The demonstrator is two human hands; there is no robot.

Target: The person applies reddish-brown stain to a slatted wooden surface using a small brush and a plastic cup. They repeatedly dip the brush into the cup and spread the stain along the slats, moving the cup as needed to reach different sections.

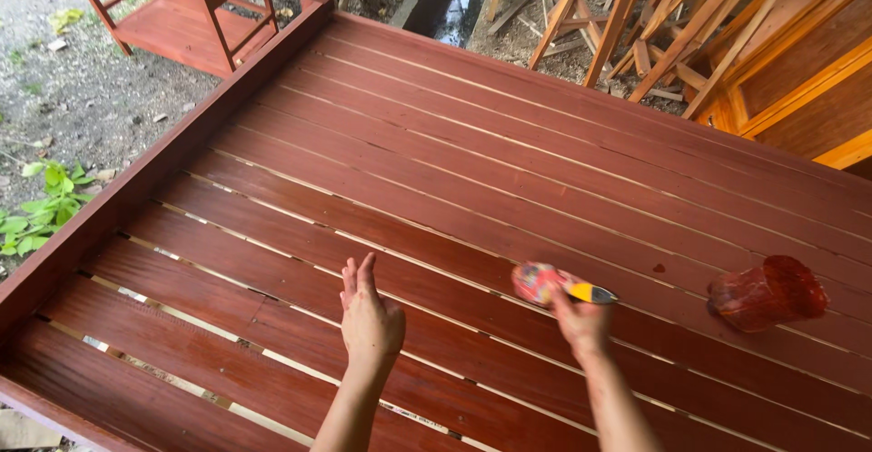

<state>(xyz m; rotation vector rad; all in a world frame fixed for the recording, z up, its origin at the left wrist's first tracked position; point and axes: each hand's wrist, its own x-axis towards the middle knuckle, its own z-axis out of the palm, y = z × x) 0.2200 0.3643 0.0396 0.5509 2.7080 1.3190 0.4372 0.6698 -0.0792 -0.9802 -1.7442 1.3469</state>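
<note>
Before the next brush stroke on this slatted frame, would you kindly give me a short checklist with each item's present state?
1. Right hand grips paintbrush: ok.
2. Brush loaded with stain: cannot tell, blurred.
3. Left hand empty, open above the slats: ok.
4. Stain container upright: not ok, it lies on its side.
5. Container near the right hand: ok.
6. Stain spilling from the container: cannot tell.
</note>
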